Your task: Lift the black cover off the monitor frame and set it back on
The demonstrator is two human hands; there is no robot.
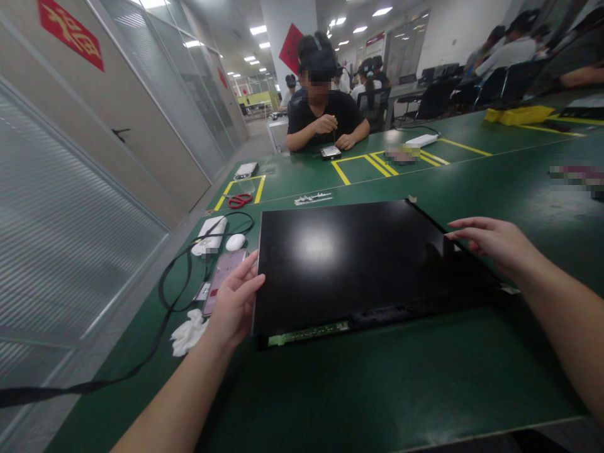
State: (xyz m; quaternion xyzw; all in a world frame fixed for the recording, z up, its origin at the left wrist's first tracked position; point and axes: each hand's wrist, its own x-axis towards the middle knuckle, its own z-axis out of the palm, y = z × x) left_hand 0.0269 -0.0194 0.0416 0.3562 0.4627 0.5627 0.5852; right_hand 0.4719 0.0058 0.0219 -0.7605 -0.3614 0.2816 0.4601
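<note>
A black LCD screen panel (358,264) lies glossy side up in front of me, reflecting a bright ceiling light. A strip of green circuit board (309,333) runs along its near edge. My left hand (238,299) grips the panel's left edge, thumb on the top face and fingers at the side and partly hidden beneath. At the right edge, my right hand (493,242) pinches the rim with its fingertips, the index finger stretched out above. Small tabs of tape stick out at the far right and near right corners.
Left of the panel lie a phone (225,277), a white box (210,234), a round white case (235,242), crumpled tissue (189,332) and a black strap (163,340). Red-handled scissors (240,201) lie farther back. Across the green table (377,390), a co-worker (325,113) handles a hard drive (331,153).
</note>
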